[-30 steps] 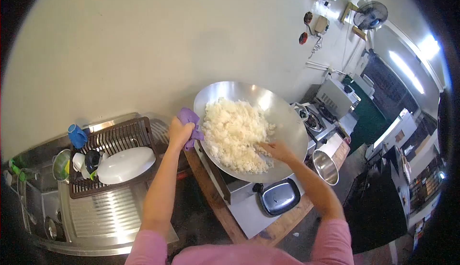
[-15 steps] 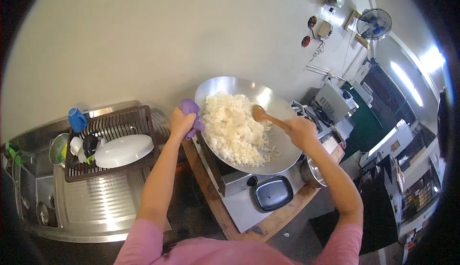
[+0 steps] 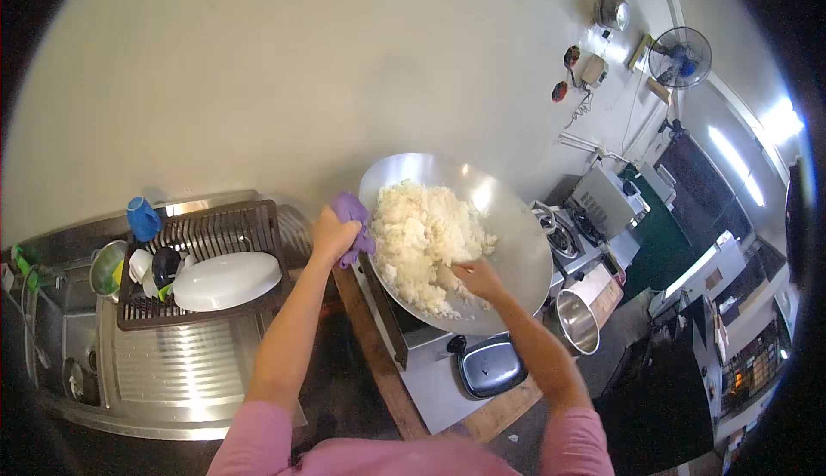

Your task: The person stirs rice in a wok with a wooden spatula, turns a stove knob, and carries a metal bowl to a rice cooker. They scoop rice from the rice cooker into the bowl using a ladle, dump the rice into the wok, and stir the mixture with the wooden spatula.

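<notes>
A wide metal wok [image 3: 516, 252] sits on the stove, with a large heap of white rice [image 3: 426, 227] in its left half. My left hand [image 3: 334, 235] is closed on a purple cloth [image 3: 354, 218] at the wok's left rim. Over the front right of the heap, my right hand [image 3: 482, 280] is closed around the handle of a wooden spoon. The spoon is almost wholly hidden now, by my hand and the rice.
Below the wok lies a dark lidded container [image 3: 492, 367]; a steel bowl [image 3: 576, 321] stands to its right. On the left, a brown dish rack [image 3: 228, 218] holds a white oval dish [image 3: 228, 282] and a blue cup [image 3: 144, 218], beside a steel sink [image 3: 69, 325].
My right hand has moved left and down, from the wok's right side into the rice, with the wooden spoon. The heap's front has shifted. My left hand still holds the cloth at the rim.
</notes>
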The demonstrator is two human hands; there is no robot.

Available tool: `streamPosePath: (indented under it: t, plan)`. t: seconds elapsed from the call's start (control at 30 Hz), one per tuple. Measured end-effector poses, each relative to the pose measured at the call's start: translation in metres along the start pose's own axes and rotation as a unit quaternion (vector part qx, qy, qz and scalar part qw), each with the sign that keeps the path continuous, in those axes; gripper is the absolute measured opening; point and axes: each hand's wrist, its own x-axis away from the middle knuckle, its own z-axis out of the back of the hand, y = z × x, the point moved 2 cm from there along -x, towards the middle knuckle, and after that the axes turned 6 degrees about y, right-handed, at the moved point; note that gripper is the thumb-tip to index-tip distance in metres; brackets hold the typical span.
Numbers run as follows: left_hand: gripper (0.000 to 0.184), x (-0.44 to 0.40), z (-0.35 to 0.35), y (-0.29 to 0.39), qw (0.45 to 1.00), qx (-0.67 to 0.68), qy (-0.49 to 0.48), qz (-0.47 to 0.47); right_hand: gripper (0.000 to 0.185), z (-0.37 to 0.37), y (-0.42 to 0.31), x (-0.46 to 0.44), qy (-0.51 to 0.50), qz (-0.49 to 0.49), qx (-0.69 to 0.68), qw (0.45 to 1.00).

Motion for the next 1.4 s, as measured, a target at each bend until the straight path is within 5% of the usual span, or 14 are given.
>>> streamPosePath:
  t: [0.13,0.23,0.37,0.47,0.57,0.67,0.77,0.87,0.93,1.03,1.1,1.17,1.3,1.4]
  plan:
    - [0.049,-0.008,-0.004,-0.011,1.000,-0.004,-0.002,-0.006,0.038,-0.006,-0.016,-0.045,-0.003,-0.099,0.086,0.991]
    - [0.050,-0.016,-0.012,-0.029,1.000,-0.008,-0.005,-0.016,0.036,0.042,-0.037,-0.035,-0.014,-0.081,0.121,0.989]
    - [0.052,-0.017,-0.013,-0.026,0.999,-0.051,-0.004,-0.003,0.033,0.117,-0.057,-0.002,0.098,0.094,0.192,0.972]
    - [0.053,-0.011,-0.009,-0.019,1.000,-0.025,0.003,-0.003,0.047,0.162,-0.080,0.025,0.024,0.033,0.367,0.929]
    - [0.052,-0.010,-0.006,-0.014,0.999,-0.040,-0.002,0.018,0.033,0.177,-0.073,0.052,-0.064,-0.034,0.459,0.886]
    - [0.051,-0.013,-0.009,-0.018,1.000,-0.009,0.004,-0.007,0.040,0.176,-0.033,0.071,-0.149,-0.054,0.390,0.907]
    - [0.049,-0.013,-0.006,-0.012,1.000,-0.001,-0.004,-0.010,0.051,0.109,0.047,0.042,-0.091,0.043,0.341,0.935]
    - [0.047,-0.016,-0.008,-0.017,0.999,0.028,-0.019,-0.005,0.045,0.033,0.047,-0.016,0.052,0.010,0.213,0.976]
    - [0.047,-0.011,-0.007,-0.012,1.000,0.007,-0.016,0.013,0.039,0.026,0.020,-0.038,0.029,0.018,0.213,0.976]
    - [0.047,-0.009,-0.006,-0.014,1.000,-0.005,-0.001,0.017,0.036,0.039,-0.018,-0.035,-0.026,0.004,0.321,0.947]
    - [0.048,-0.012,-0.008,-0.019,1.000,-0.015,0.013,0.012,0.032,0.082,-0.051,-0.003,-0.031,0.151,0.389,0.908]
    - [0.048,-0.014,-0.010,-0.025,0.999,-0.037,0.031,0.007,0.024,0.122,-0.058,0.019,0.008,0.124,0.424,0.897]
    - [0.048,-0.006,-0.004,-0.006,0.999,-0.029,0.025,0.004,0.041,0.163,-0.014,0.055,-0.108,-0.005,0.520,0.847]
    - [0.046,-0.016,-0.007,-0.016,1.000,-0.012,0.014,-0.021,0.043,0.145,0.010,0.050,-0.177,0.000,0.492,0.852]
